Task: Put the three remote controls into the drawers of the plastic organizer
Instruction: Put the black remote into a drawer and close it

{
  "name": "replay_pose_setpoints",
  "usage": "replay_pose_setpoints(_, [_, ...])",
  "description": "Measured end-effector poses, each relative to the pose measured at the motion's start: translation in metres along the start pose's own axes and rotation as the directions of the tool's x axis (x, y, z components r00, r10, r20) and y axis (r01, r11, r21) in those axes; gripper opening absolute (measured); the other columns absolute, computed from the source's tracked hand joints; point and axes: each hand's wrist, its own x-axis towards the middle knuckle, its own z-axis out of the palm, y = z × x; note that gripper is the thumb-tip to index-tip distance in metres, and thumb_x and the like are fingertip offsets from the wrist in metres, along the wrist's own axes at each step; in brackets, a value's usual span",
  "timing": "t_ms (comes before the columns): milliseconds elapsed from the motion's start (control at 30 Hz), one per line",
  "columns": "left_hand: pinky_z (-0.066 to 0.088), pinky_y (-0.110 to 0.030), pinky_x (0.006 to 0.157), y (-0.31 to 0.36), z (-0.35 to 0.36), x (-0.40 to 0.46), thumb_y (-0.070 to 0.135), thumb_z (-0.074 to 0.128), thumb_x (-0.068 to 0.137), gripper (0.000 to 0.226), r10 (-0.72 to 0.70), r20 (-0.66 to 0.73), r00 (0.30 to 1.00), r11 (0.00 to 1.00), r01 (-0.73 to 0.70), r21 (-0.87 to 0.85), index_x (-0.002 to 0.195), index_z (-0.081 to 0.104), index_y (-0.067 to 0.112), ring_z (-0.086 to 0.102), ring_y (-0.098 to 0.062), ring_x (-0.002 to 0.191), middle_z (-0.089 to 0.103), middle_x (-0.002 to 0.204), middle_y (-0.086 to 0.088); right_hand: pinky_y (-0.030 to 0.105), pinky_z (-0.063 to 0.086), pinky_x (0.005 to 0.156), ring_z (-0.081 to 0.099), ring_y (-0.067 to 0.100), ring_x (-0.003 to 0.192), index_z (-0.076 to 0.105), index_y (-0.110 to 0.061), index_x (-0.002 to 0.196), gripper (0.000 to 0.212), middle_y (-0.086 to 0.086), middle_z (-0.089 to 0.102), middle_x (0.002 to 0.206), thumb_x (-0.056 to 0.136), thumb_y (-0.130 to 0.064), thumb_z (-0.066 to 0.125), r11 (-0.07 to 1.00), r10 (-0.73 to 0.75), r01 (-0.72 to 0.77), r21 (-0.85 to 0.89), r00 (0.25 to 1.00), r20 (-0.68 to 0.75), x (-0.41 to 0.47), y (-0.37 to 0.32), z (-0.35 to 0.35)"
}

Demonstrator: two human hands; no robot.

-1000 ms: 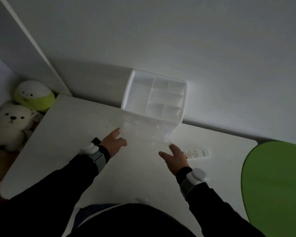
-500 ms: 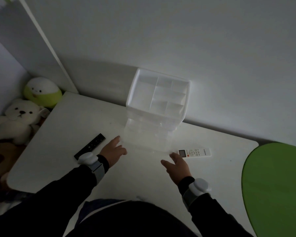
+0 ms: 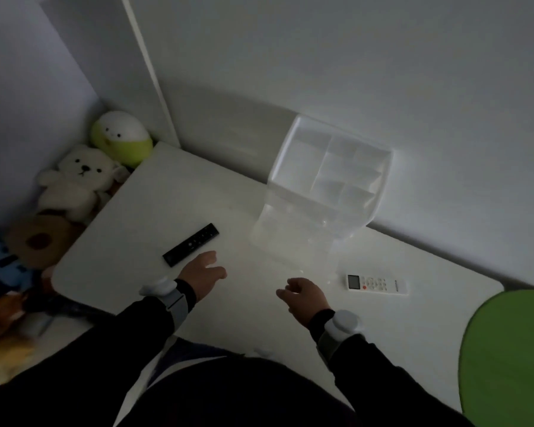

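A clear plastic organizer [image 3: 330, 167] stands on the white table [image 3: 198, 198] against the wall, with a divided tray on top and a drawer [image 3: 290, 241] pulled out toward me. A black remote [image 3: 191, 244] lies left of the drawer. A white remote [image 3: 377, 284] with a small screen lies to the right of it. My left hand [image 3: 202, 271] hovers just right of the black remote's near end, fingers apart and holding nothing. My right hand [image 3: 302, 295] is in front of the drawer, fingers loosely curled, with nothing in it. I see only two remotes.
Plush toys sit off the table's left edge: a white bear [image 3: 77, 180], a green and white one [image 3: 121, 137] and a brown one [image 3: 40, 238]. A green rounded surface [image 3: 506, 355] is at the right. A white vertical panel [image 3: 148, 72] rises at the back left.
Both hands have drawn back from the pulled-out drawer toward me. My left hand has moved off the black remote, which now shows in full. The view has swung so things sit further right.
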Motion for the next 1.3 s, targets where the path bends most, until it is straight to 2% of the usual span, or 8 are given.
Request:
replay_pose_setpoints(200, [0.031, -0.024, 0.101, -0.03, -0.04, -0.001, 0.019, 0.062, 0.082, 0.061, -0.11, -0.097, 0.989, 0.994, 0.11, -0.009, 0.138, 0.041, 0.009, 0.043, -0.024, 0.133, 0.044, 0.146, -0.011, 0.032, 0.047, 0.101, 0.062, 0.024, 0.117, 0.058, -0.014, 0.13, 0.055, 0.005, 0.066, 0.128, 0.084, -0.04, 0.069, 0.966, -0.11, 0.138, -0.22, 0.985, 0.135, 0.011, -0.07, 0.042])
replay_pose_setpoints(467, [0.032, -0.031, 0.109, -0.045, -0.079, 0.016, 0.04, 0.058, 0.059, 0.09, -0.185, -0.226, 0.956, 0.982, 0.169, -0.09, 0.141, 0.039, 0.01, 0.039, -0.028, 0.136, 0.04, 0.149, -0.011, 0.028, 0.031, 0.111, 0.039, 0.028, 0.14, 0.033, -0.007, 0.149, 0.073, 0.015, 0.036, 0.154, 0.091, -0.04, 0.061, 0.845, -0.182, 0.274, -0.459, 0.955, 0.234, 0.05, -0.158, 0.101])
replay_pose_setpoints(633, [0.043, -0.031, 0.081, -0.047, -0.09, 0.043, 0.034, 0.061, 0.057, 0.066, -0.172, -0.218, 0.961, 0.982, 0.15, -0.113, 0.117, 0.059, 0.007, 0.062, -0.031, 0.105, 0.064, 0.109, -0.015, 0.036, 0.05, 0.089, 0.061, 0.035, 0.11, 0.06, -0.006, 0.115, 0.045, 0.018, 0.06, 0.123, 0.08, -0.033, 0.067, 0.838, -0.207, 0.265, -0.477, 0.963, 0.173, 0.08, -0.191, 0.123])
replay_pose_setpoints(767, [0.039, -0.029, 0.065, -0.044, -0.091, 0.05, 0.035, 0.057, 0.054, 0.063, -0.179, -0.192, 0.965, 0.983, 0.166, -0.082, 0.109, 0.058, 0.004, 0.061, -0.029, 0.088, 0.06, 0.09, -0.013, 0.038, 0.051, 0.086, 0.062, 0.037, 0.105, 0.056, -0.006, 0.115, 0.044, 0.018, 0.062, 0.12, 0.081, -0.032, 0.065, 0.82, -0.176, 0.264, -0.507, 0.961, 0.215, 0.091, -0.198, 0.131])
replay_pose_setpoints(933, [0.039, -0.037, 0.105, -0.041, -0.092, 0.056, 0.043, 0.061, 0.045, 0.106, -0.2, -0.194, 0.96, 0.967, 0.162, -0.195, 0.14, 0.036, 0.002, 0.049, -0.032, 0.127, 0.05, 0.138, -0.017, 0.033, 0.044, 0.096, 0.054, 0.035, 0.123, 0.045, -0.002, 0.134, 0.051, 0.02, 0.054, 0.135, 0.091, -0.027, 0.058, 0.844, -0.133, 0.199, -0.497, 0.977, 0.166, 0.085, -0.197, 0.125])
replay_pose_setpoints(1033, [0.041, -0.05, 0.105, -0.051, -0.096, 0.07, 0.046, 0.061, 0.035, 0.115, -0.214, -0.206, 0.955, 0.954, 0.16, -0.252, 0.136, 0.035, -0.004, 0.048, -0.042, 0.125, 0.046, 0.139, -0.029, 0.031, 0.041, 0.099, 0.051, 0.033, 0.126, 0.046, -0.002, 0.134, 0.046, 0.019, 0.053, 0.137, 0.094, -0.021, 0.052, 0.846, -0.156, 0.204, -0.492, 0.978, 0.136, 0.077, -0.195, 0.115])
replay_pose_setpoints(1200, [0.039, -0.043, 0.108, -0.01, -0.106, 0.041, 0.042, 0.062, 0.051, 0.096, -0.117, -0.3, 0.947, 0.982, 0.065, -0.178, 0.136, 0.043, 0.003, 0.051, -0.034, 0.124, 0.052, 0.136, -0.017, 0.027, 0.042, 0.099, 0.058, 0.026, 0.121, 0.06, -0.011, 0.128, 0.038, 0.008, 0.063, 0.132, 0.091, -0.019, 0.053, 0.877, -0.231, 0.234, -0.42, 0.971, 0.06, 0.062, -0.2, 0.087])
replay_pose_setpoints(1300, [0.035, -0.036, 0.109, 0.014, -0.109, 0.032, 0.026, 0.062, 0.075, 0.067, -0.018, -0.369, 0.929, 0.989, -0.038, -0.143, 0.136, 0.045, 0.004, 0.048, -0.031, 0.126, 0.05, 0.138, -0.015, 0.03, 0.053, 0.092, 0.069, 0.022, 0.101, 0.069, -0.02, 0.11, 0.028, 0.003, 0.075, 0.106, 0.083, -0.022, 0.06, 0.936, -0.271, 0.254, -0.243, 0.962, -0.037, 0.052, -0.2, 0.067])
